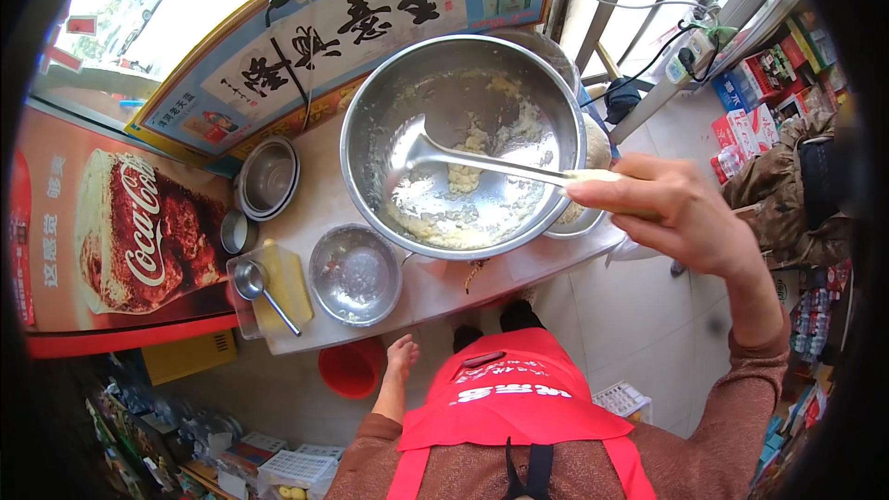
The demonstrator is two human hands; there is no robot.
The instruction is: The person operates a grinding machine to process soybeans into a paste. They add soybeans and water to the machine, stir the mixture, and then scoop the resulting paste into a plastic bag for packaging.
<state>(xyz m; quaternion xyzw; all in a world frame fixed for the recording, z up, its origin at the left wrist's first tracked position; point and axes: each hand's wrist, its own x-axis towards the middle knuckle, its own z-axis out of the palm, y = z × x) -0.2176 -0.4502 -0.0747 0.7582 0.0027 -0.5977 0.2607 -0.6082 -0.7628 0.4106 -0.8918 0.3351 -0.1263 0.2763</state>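
From the head view, your right hand (pixel 671 208) is closed around the handle of a metal ladle (pixel 463 162), its scoop resting in the pale dough inside the large steel bowl (pixel 370 120) on the surface (pixel 435 287). Your left hand (pixel 401 356) hangs loosely open below the surface edge, holding nothing, near a smaller steel bowl (pixel 356 275) and a red bucket (pixel 350 368).

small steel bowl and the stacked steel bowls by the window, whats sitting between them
In the head view, a yellow container holding a small ladle and a small round tin lie between the small steel bowl and the stacked steel bowls.
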